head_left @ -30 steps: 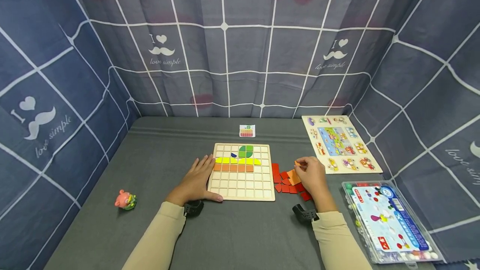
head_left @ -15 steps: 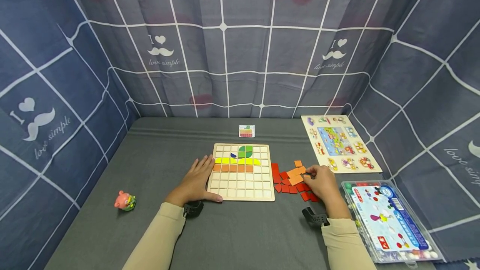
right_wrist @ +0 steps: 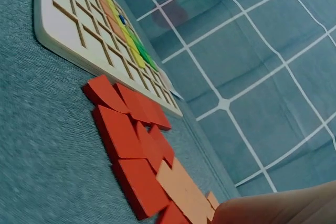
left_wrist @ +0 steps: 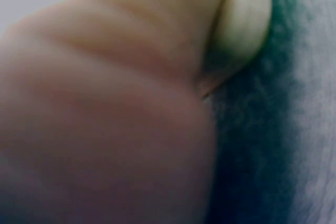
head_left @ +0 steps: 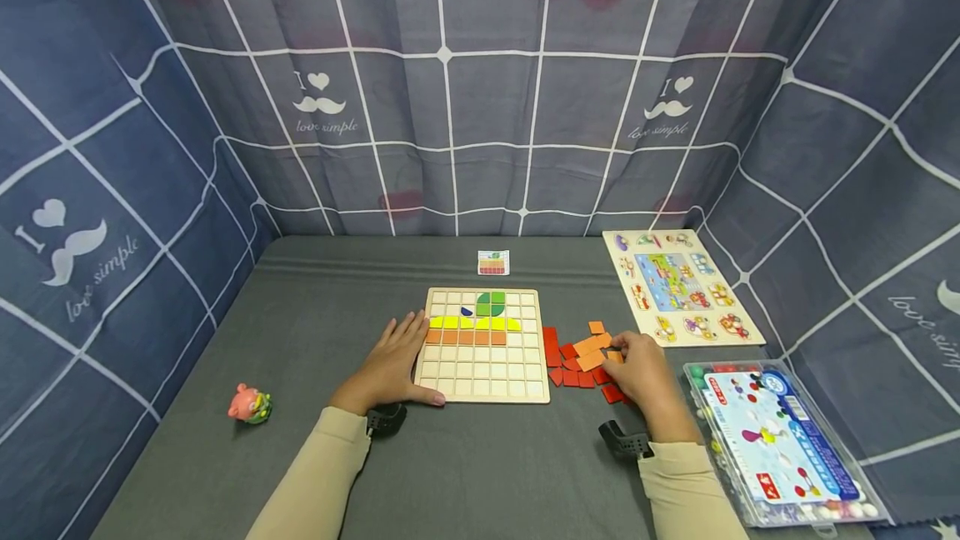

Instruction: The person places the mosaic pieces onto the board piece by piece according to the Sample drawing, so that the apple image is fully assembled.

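- Head view, centre: grid board (head_left: 532, 367); green pieces (head_left: 491, 303), blue piece (head_left: 467, 312), yellow pieces (head_left: 450, 322), orange row (head_left: 467, 338) laid; lower rows bare, apparently much left.
- Head view, right of centre: red pieces (head_left: 551, 347), loose orange pieces (head_left: 591, 359), unplaced.
- Left hand (head_left: 392, 363): fingers spread, on board's left edge, gripping nothing.
- Right hand (head_left: 641, 369): fingers bent at small orange piece (head_left: 615, 356); grip uncertain.
- Left wrist view: blurred, fingers unreadable.
- Right wrist view: board upper left.

Free cloth (head_left: 495, 473) between both sleeves (head_left: 307, 473), left hand (head_left: 393, 363) blocking the board (head_left: 529, 369) at left, red tiles (head_left: 551, 346) at right
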Action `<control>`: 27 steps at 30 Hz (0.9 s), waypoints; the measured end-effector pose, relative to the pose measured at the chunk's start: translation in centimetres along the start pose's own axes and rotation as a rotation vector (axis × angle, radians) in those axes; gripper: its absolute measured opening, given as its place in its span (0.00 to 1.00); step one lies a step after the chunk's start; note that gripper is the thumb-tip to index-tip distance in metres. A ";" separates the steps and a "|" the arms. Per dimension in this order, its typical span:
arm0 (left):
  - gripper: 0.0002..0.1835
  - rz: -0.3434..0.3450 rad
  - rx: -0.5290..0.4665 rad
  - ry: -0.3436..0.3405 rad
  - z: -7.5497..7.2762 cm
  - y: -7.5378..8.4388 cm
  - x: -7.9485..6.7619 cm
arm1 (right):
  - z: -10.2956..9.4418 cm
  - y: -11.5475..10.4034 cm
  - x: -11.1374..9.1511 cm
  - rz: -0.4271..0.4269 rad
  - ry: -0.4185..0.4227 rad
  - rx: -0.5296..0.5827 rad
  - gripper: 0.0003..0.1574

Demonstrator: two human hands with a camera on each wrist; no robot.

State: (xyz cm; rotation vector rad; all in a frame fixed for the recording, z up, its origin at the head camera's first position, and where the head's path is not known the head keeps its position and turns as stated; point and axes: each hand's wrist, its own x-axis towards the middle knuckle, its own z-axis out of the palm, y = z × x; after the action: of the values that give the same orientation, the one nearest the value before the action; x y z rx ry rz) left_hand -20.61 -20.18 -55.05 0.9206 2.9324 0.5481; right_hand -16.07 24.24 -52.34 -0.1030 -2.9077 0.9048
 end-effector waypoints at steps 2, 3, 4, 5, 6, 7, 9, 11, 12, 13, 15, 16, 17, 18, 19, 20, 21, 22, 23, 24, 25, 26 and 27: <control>0.81 0.000 0.003 0.001 0.0 0.0 0.0 | 0.3 -0.1 -0.1 -0.004 0.025 -0.004 0.22; 0.81 0.000 0.002 0.002 0.0 -0.1 0.0 | 0.4 -0.2 -0.1 -0.001 0.038 -0.008 0.22; 0.81 -0.001 0.002 0.001 0.0 -0.1 0.0 | 0.5 -0.2 -0.1 0.001 0.049 -0.012 0.22; 0.81 -0.002 0.001 0.000 0.0 -0.1 0.0 | 0.6 -0.2 -0.2 0.005 0.058 -0.018 0.22; 0.81 -0.003 0.003 -0.001 0.1 -0.1 0.0 | 0.8 -0.2 -0.2 0.008 0.068 -0.020 0.22; 0.81 -0.001 0.001 0.002 0.1 -0.1 0.0 | 0.9 -0.3 -0.2 0.012 0.077 -0.023 0.22; 0.82 -0.004 0.004 -0.001 0.1 -0.2 0.0 | 1.0 -0.2 -0.2 0.023 0.092 -0.026 0.22; 0.82 -0.007 0.008 -0.005 0.2 -0.2 0.0 | 1.1 -0.2 -0.3 0.037 0.106 -0.014 0.22; 0.82 -0.006 0.007 -0.005 0.2 -0.2 0.0 | 1.2 -0.2 -0.3 0.046 0.113 -0.006 0.22; 0.82 -0.006 0.005 -0.005 0.2 -0.2 0.0 | 1.2 -0.2 -0.3 0.054 0.119 0.001 0.21; 0.82 -0.007 0.000 -0.009 0.1 -0.2 0.0 | 1.1 -0.1 -0.3 0.067 0.136 0.023 0.20; 0.81 -0.006 -0.004 -0.008 0.2 -0.2 0.0 | 1.1 -0.1 -0.3 0.068 0.144 0.030 0.20; 0.81 -0.006 -0.007 -0.008 0.2 -0.2 0.0 | 1.0 -0.1 -0.3 0.064 0.152 0.033 0.19; 0.81 -0.006 -0.012 -0.007 0.2 -0.2 0.0 | 1.0 -0.1 -0.3 0.054 0.161 0.032 0.19; 0.81 -0.007 -0.014 -0.008 0.2 -0.2 0.0 | 1.0 -0.2 -0.2 0.041 0.171 0.034 0.19; 0.82 -0.007 -0.013 -0.008 0.2 -0.2 0.0 | 1.0 -0.3 -0.2 0.024 0.182 0.038 0.18; 0.82 -0.007 -0.014 -0.008 0.2 -0.3 0.0 | 1.1 -0.4 -0.2 0.003 0.192 0.040 0.18; 0.82 -0.008 -0.012 -0.008 0.3 -0.3 0.0 | 1.3 -0.5 -0.1 -0.024 0.204 0.046 0.17; 0.82 -0.009 -0.009 -0.010 0.3 -0.3 0.0 | 1.4 -0.7 -0.1 -0.049 0.216 0.054 0.17; 0.82 -0.010 -0.007 -0.010 0.3 -0.3 0.0 | 1.6 -1.0 0.0 -0.076 0.227 0.066 0.16; 0.82 -0.011 -0.005 -0.011 0.3 -0.4 0.0 | 1.9 -1.3 0.0 -0.103 0.235 0.083 0.15; 0.82 -0.012 -0.004 -0.012 0.3 -0.4 0.0 | 2.2 -1.7 0.0 -0.132 0.242 0.100 0.15; 0.82 -0.010 -0.005 -0.009 0.3 -0.4 0.0 | 2.5 -2.0 0.1 -0.164 0.244 0.112 0.14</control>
State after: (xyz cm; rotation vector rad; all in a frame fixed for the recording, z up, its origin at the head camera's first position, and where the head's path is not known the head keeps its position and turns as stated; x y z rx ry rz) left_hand -20.80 -20.36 -55.48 0.9046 2.9249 0.5498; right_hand -16.46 21.19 -53.19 0.0312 -2.5933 0.9514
